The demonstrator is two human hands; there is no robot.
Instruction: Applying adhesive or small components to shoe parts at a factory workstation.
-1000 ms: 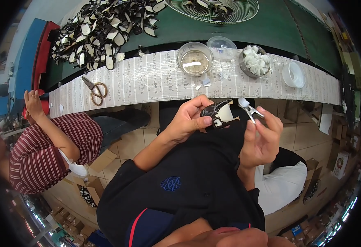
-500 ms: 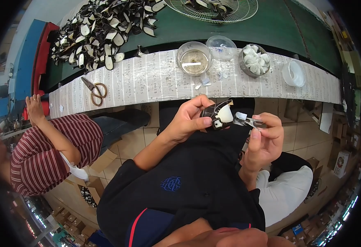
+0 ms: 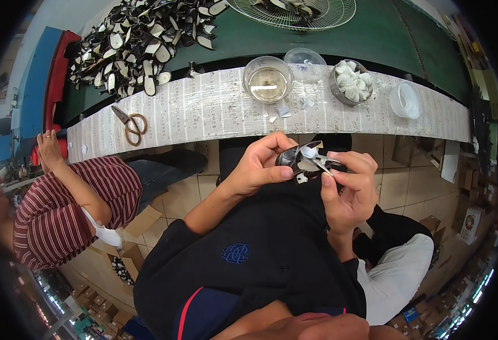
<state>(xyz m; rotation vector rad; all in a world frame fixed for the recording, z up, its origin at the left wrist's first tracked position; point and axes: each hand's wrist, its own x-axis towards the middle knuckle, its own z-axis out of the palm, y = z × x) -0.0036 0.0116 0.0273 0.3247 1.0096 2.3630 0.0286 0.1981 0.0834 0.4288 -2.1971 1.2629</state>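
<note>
My left hand (image 3: 258, 168) is closed on a small glossy black shoe upper (image 3: 287, 157) with a pale inner side, thumb across its near edge. Pinched between the thumb and fingers of my right hand (image 3: 352, 187) is a silver metal clip (image 3: 324, 162). A small white pad (image 3: 309, 152) at the clip's jaws lies against the upper's pale inner side. Both hands are in front of my chest, just nearer than the table edge. The clip and my fingers partly cover the upper.
The paper-covered table edge (image 3: 203, 113) carries scissors (image 3: 130, 124), a clear bowl of liquid (image 3: 268, 80), a tin of white pads (image 3: 351, 83) and a clear cup (image 3: 405, 101). Behind lie piled black-and-white shoe pieces (image 3: 141, 48) and a wire fan guard (image 3: 294, 14). Another person (image 3: 76, 204) sits at left.
My right hand has moved left, bringing the clip and white pad from beside the upper onto its pale inner side. My left hand has stayed nearly in place.
</note>
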